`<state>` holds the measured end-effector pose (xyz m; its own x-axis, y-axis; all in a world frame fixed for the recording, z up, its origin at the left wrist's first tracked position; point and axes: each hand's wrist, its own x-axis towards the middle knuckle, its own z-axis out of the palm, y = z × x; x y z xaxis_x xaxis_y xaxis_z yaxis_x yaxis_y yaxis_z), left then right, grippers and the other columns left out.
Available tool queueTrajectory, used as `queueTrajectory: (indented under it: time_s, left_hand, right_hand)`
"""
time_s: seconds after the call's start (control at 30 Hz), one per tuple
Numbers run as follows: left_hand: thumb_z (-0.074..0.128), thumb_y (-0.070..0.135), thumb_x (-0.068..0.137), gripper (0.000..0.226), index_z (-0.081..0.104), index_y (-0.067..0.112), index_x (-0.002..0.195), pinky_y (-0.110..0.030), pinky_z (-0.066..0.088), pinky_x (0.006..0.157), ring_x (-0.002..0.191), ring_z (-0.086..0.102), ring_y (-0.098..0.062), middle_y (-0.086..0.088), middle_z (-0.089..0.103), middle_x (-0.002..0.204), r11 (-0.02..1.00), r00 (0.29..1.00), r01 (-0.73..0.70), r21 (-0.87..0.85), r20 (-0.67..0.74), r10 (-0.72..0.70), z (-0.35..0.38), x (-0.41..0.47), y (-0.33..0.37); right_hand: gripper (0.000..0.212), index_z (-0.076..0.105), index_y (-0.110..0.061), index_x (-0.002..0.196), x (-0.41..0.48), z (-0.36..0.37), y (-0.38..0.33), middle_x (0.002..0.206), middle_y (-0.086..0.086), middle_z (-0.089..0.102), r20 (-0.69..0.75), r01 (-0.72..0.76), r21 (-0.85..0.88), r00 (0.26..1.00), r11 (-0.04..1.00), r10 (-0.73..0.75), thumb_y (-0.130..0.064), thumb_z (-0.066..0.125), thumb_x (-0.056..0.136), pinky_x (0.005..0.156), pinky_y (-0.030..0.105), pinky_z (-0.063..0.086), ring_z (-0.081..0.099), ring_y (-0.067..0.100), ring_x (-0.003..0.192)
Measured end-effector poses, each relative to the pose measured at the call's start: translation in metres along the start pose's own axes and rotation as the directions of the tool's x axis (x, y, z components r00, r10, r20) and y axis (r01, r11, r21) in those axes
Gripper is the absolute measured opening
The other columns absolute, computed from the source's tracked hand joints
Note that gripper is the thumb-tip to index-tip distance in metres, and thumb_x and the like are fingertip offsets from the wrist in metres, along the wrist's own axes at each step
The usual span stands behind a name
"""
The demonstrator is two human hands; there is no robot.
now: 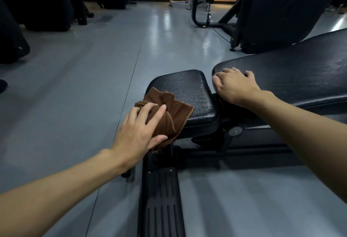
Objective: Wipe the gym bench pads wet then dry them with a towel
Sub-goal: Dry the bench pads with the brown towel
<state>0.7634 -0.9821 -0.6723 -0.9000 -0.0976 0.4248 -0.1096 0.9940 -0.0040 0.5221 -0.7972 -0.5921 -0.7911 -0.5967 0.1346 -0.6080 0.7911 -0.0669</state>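
Seat pad [187,90] runs ahead-right from your flat left hand [139,133] pressing cloth [178,111]; right hand [234,86] grips long pad [291,75].

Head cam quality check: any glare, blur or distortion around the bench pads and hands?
Head view: dim overall, far machines nearly black; ceiling-light glare streaks the grey floor; sheen on the seat pad along its near edge; wide-angle stretch on both forearms; left hand, brown cloth and right hand gripping the back pad look sharp, no motion blur; background soft.
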Motion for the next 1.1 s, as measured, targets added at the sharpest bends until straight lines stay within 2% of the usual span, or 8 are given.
queueTrajectory:
  time_s: [0.17, 0.23, 0.37, 0.53, 0.63, 0.77, 1.0, 1.1]
  left_hand:
    - [0.048, 0.054, 0.086, 0.072, 0.043, 0.012, 0.144, -0.046, 0.046, 0.080, 0.102, 0.052, -0.037, -0.018, 0.054, 0.128, 0.989, 0.997, -0.076, 0.127, -0.020, 0.079, -0.004, 0.006, 0.009]
    - [0.053, 0.054, 0.085, 0.072, 0.046, 0.011, 0.142, -0.045, 0.044, 0.079, 0.100, 0.053, -0.037, -0.018, 0.056, 0.125, 0.980, 0.993, -0.104, 0.167, -0.044, 0.113, -0.007, 0.009, 0.012]
    - [0.060, 0.054, 0.081, 0.071, 0.053, 0.011, 0.136, -0.041, 0.041, 0.079, 0.098, 0.056, -0.034, -0.015, 0.060, 0.121, 0.950, 0.961, -0.239, 0.202, -0.091, 0.262, -0.008, 0.038, 0.045]
    - [0.060, 0.057, 0.080, 0.075, 0.050, 0.011, 0.138, -0.043, 0.042, 0.080, 0.100, 0.056, -0.035, -0.016, 0.059, 0.123, 0.914, 0.941, -0.325, 0.242, -0.012, 0.338, -0.012, 0.069, 0.074]
    - [0.049, 0.060, 0.085, 0.068, 0.042, 0.027, 0.144, -0.047, 0.042, 0.083, 0.114, 0.049, -0.035, -0.005, 0.051, 0.140, 0.912, 0.923, -0.383, 0.147, 0.010, 0.386, -0.019, 0.066, 0.059]
    - [0.047, 0.056, 0.091, 0.056, 0.038, 0.042, 0.144, -0.050, 0.041, 0.081, 0.124, 0.043, -0.036, 0.005, 0.036, 0.155, 0.813, 0.827, -0.562, 0.153, 0.081, 0.556, -0.025, 0.062, 0.041]
    - [0.033, 0.057, 0.092, 0.045, 0.047, 0.043, 0.132, -0.050, 0.044, 0.075, 0.121, 0.045, -0.038, 0.008, 0.049, 0.142, 0.890, 0.893, -0.447, 0.092, 0.101, 0.439, -0.023, 0.089, 0.069]
    - [0.027, 0.059, 0.094, 0.042, 0.051, 0.046, 0.126, -0.052, 0.041, 0.084, 0.123, 0.034, -0.029, 0.020, 0.045, 0.137, 0.952, 0.931, -0.303, -0.050, 0.198, 0.306, -0.026, 0.120, 0.079]
  right_hand:
    - [0.037, 0.058, -0.022, 0.089, 0.001, 0.000, 0.002, 0.115, 0.004, 0.058, -0.039, 0.037, 0.034, 0.999, 0.999, -0.035, -0.033, 0.024, 0.098, 0.109, 0.059, 0.021, 0.047, 0.027, 0.120]
    - [0.037, 0.064, -0.020, 0.109, 0.000, -0.007, 0.006, 0.126, 0.005, 0.058, -0.008, 0.076, -0.004, 0.997, 0.997, -0.076, -0.031, 0.030, 0.099, 0.111, 0.056, 0.025, 0.046, 0.026, 0.125]
    - [0.045, 0.047, -0.030, 0.144, -0.011, -0.021, 0.026, 0.157, 0.001, 0.037, 0.064, 0.122, -0.123, 0.991, 0.985, -0.115, -0.037, 0.030, 0.103, 0.116, 0.050, 0.022, 0.030, 0.021, 0.145]
    - [0.045, 0.051, -0.021, 0.141, -0.012, -0.014, 0.035, 0.147, 0.004, 0.052, -0.096, 0.062, 0.060, 0.994, 0.996, -0.056, -0.019, 0.040, 0.097, 0.115, 0.047, 0.026, 0.045, 0.025, 0.135]
    - [0.045, 0.055, -0.021, 0.137, -0.011, -0.016, 0.034, 0.144, 0.002, 0.054, -0.081, 0.049, 0.063, 0.996, 0.997, -0.044, -0.017, 0.041, 0.094, 0.114, 0.048, 0.026, 0.046, 0.023, 0.134]
    - [0.044, 0.057, -0.020, 0.134, -0.014, -0.018, 0.027, 0.145, 0.000, 0.050, -0.043, 0.063, 0.037, 0.997, 0.997, -0.062, -0.015, 0.039, 0.094, 0.113, 0.049, 0.018, 0.040, 0.019, 0.137]
    - [0.042, 0.059, -0.020, 0.131, -0.014, -0.017, 0.031, 0.142, -0.001, 0.052, -0.058, 0.092, 0.066, 0.994, 0.994, -0.088, -0.010, 0.038, 0.095, 0.114, 0.051, 0.017, 0.039, 0.019, 0.136]
    - [0.048, 0.059, -0.018, 0.133, -0.015, -0.023, 0.036, 0.144, 0.001, 0.052, -0.044, 0.113, 0.102, 0.993, 0.988, -0.109, -0.002, 0.041, 0.091, 0.115, 0.047, 0.022, 0.040, 0.021, 0.136]
